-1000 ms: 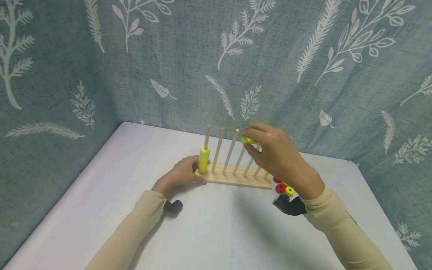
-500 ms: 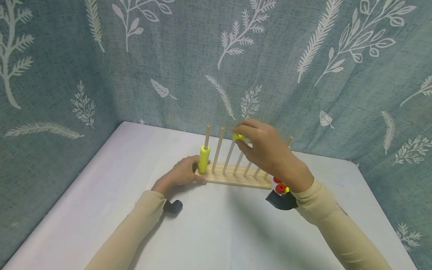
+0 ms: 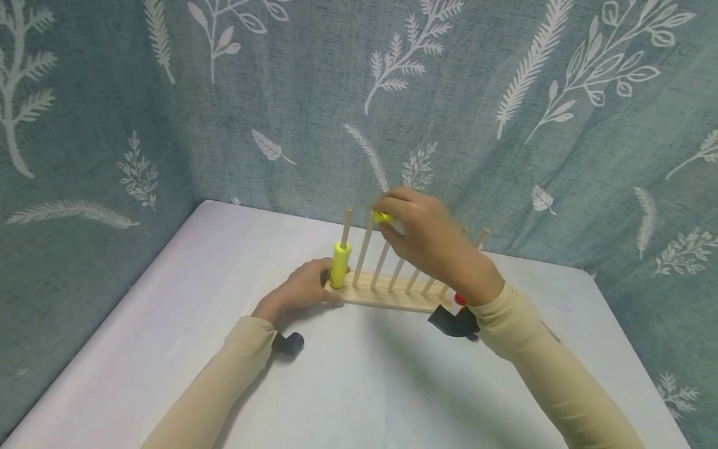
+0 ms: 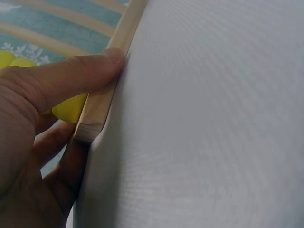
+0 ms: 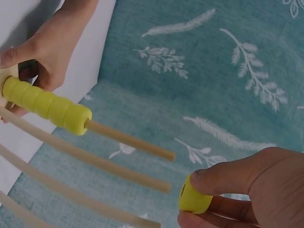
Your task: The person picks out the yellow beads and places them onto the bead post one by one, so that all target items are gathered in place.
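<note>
A wooden peg rack [image 3: 392, 301] stands on the white table, with several upright pegs along its base. Yellow beads [image 3: 339, 265] are stacked on its leftmost peg, and the top of that peg shows bare. My left hand [image 3: 303, 285] grips the base's left end; in the left wrist view its thumb [image 4: 90, 71] lies along the wooden edge, fingers behind. Above the rack, my right hand [image 3: 429, 234] pinches one yellow bead [image 5: 194, 197] between thumb and fingers. In the right wrist view that bead is just off the tip of the second peg [image 5: 161, 186], apart from it.
Red beads [image 3: 460, 299] lie by the rack's right end, partly hidden by the right forearm and its dark wrist mount [image 3: 454, 322]. A patterned blue-green curtain [image 3: 314, 125] rises close behind the table, and another side stands at the left.
My right hand has carried the yellow bead leftward and slightly up, from over the middle pegs to near the second peg's top. My left hand has stayed on the base.
</note>
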Demonstrator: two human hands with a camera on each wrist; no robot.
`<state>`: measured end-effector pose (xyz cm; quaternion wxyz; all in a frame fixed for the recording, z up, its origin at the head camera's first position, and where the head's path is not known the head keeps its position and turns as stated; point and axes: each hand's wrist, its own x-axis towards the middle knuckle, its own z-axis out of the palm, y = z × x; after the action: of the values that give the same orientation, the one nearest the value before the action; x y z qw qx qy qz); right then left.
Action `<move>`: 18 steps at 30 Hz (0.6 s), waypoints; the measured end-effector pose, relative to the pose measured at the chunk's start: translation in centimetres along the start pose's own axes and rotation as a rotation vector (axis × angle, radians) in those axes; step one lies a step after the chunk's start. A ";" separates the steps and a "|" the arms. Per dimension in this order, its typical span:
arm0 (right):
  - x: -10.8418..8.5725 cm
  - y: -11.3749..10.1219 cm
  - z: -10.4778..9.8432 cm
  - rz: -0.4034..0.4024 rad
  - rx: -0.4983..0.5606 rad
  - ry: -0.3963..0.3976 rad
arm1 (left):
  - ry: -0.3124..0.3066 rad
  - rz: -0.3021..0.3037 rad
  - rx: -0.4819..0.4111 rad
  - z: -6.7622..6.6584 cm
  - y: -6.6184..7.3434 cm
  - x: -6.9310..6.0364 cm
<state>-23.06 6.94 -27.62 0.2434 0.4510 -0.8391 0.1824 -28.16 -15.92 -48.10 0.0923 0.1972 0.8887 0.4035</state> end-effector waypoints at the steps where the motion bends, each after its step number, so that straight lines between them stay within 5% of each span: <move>1: 0.2 0.0 0.1 -0.004 0.003 -0.001 | 0.001 -0.001 0.002 0.0 0.0 0.0; 18: 2.8 -0.3 2.0 0.069 0.029 -0.093 | -0.001 -0.017 -0.007 -0.2 0.3 -0.2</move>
<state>-24.58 3.85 -27.67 0.1911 0.4333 -0.8619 0.1814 -27.95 -15.96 -47.75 0.0969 0.1897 0.8889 0.4055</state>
